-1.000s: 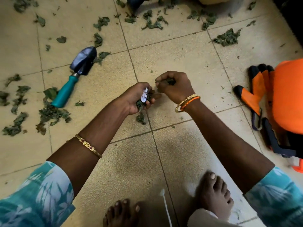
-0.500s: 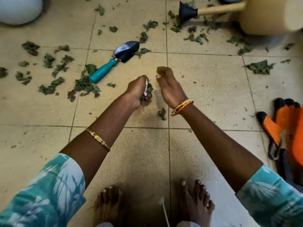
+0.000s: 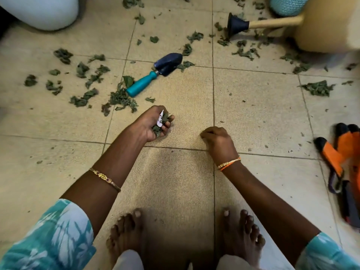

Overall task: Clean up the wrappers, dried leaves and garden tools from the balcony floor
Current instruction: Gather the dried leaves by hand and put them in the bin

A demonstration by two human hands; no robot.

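Clutching leaves (image 3: 158, 127) and illegibly printed wrapper (image 3: 161, 118), left hand (image 3: 151, 123); right hand (image 3: 218, 140) clenched

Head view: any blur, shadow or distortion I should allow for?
Head view: right edge smears, blurring the orange gloves and tan pot; the person's shadow darkens the floor by the feet; wide-angle bends tile lines; left hand and trowel stay sharp.

Floor tiles (image 3: 253, 106): beige, with darker grout lines. Dried leaves (image 3: 120, 98): dull grey-green, scattered across the upper half of the frame. Trowel (image 3: 153, 74): turquoise handle, dark navy blade. Gloves (image 3: 342, 152) at the right edge: orange and black. Sleeves (image 3: 48, 240) at the lower corners: teal with a white leaf print. Wrapper (image 3: 161, 118) at centre: white with pink marks. Pot (image 3: 44, 10), upper left: white.
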